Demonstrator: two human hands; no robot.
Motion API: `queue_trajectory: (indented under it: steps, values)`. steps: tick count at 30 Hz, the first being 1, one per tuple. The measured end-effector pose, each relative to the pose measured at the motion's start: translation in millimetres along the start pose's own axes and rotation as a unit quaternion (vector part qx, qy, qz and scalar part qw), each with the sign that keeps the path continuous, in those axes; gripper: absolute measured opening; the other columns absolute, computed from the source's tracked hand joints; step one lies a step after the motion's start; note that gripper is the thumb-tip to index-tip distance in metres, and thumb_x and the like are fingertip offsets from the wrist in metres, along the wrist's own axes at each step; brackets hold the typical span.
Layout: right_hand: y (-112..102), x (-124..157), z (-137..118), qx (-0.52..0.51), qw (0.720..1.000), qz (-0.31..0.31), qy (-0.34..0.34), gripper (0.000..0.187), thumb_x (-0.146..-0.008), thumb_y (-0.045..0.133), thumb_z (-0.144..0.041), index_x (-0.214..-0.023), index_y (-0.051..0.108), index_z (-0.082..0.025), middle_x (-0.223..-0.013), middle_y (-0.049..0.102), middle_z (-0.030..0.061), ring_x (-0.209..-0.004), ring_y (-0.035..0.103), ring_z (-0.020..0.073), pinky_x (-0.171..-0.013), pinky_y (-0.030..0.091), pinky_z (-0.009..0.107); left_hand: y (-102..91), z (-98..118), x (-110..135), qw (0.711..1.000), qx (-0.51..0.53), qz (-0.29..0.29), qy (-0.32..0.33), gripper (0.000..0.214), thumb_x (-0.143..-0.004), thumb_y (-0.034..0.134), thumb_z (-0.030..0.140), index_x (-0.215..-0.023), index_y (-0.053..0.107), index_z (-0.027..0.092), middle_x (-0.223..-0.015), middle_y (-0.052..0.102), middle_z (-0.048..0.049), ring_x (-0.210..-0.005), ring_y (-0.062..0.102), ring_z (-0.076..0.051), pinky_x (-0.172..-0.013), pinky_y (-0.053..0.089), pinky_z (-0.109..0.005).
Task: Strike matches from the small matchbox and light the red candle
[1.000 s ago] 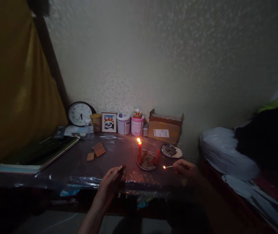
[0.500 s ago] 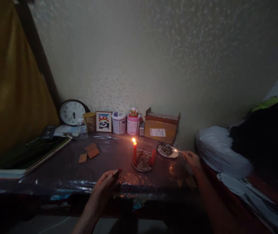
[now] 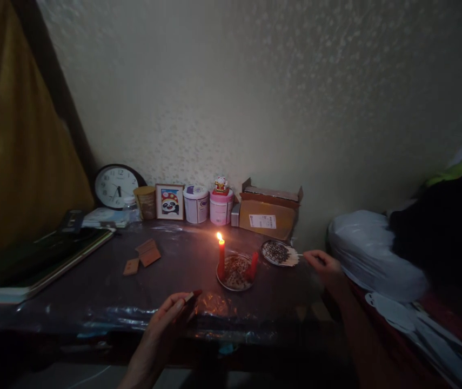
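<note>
My left hand point(image 3: 163, 321) is closed around a small matchbox point(image 3: 191, 296) near the table's front edge. My right hand point(image 3: 325, 266) pinches a thin match point(image 3: 300, 255) at the right end of a plate point(image 3: 263, 256) heaped with used matches point(image 3: 279, 252); no flame shows on the held match. Between my hands, a tall red candle point(image 3: 221, 262) burns upright on a round plate point(image 3: 234, 289) with dark and pale bits on it. A shorter, unlit red candle point(image 3: 253, 265) leans on the right side of that plate.
Folded brown cardboard pieces point(image 3: 149, 253) lie on the dark, plastic-covered table point(image 3: 182, 254). Along the wall stand a clock point(image 3: 118, 186), a framed panda picture point(image 3: 169, 202), two tubs, one with a figurine on it, and a carton point(image 3: 269, 216). A white bag point(image 3: 370, 254) sits at right.
The flame on the match in my right hand has gone out. The match now points at the pile on the plate. My left hand has shifted slightly lower in view.
</note>
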State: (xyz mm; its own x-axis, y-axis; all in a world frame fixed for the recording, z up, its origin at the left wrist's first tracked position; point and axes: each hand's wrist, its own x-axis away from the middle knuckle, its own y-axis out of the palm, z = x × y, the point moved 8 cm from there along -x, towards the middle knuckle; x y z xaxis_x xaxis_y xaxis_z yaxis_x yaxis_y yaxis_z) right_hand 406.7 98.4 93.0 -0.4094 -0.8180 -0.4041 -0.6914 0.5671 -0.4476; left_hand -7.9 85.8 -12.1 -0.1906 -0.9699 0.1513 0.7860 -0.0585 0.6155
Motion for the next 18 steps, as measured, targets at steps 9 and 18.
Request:
queue_trajectory:
  steps: [9,18]
  values:
    - [1.8,-15.5,46.5,0.018,0.999,0.019,0.04,0.022,-0.063,0.057,-0.041,-0.065,0.066,-0.02,-0.07,0.069,0.0028,-0.074,0.062,0.0227,-0.069,0.045,0.03,-1.4,-0.9,0.8,1.0,-0.016,0.003,0.003,0.026,-0.063,0.071,0.036,-0.081,0.068,0.018,-0.093,0.071,-0.0085,-0.093,0.062,-0.025,-0.081,0.047,-0.034]
    - [15.0,-46.8,80.9,0.037,0.993,0.064,0.094,0.016,-0.064,0.058,-0.035,-0.061,0.064,-0.021,-0.066,0.069,0.002,-0.077,0.063,0.0239,-0.07,0.045,0.03,1.0,-5.1,-0.8,1.0,-0.026,-0.016,-0.007,0.023,-0.067,0.067,0.034,-0.083,0.068,0.018,-0.093,0.07,-0.0085,-0.094,0.061,-0.025,-0.087,0.044,-0.035]
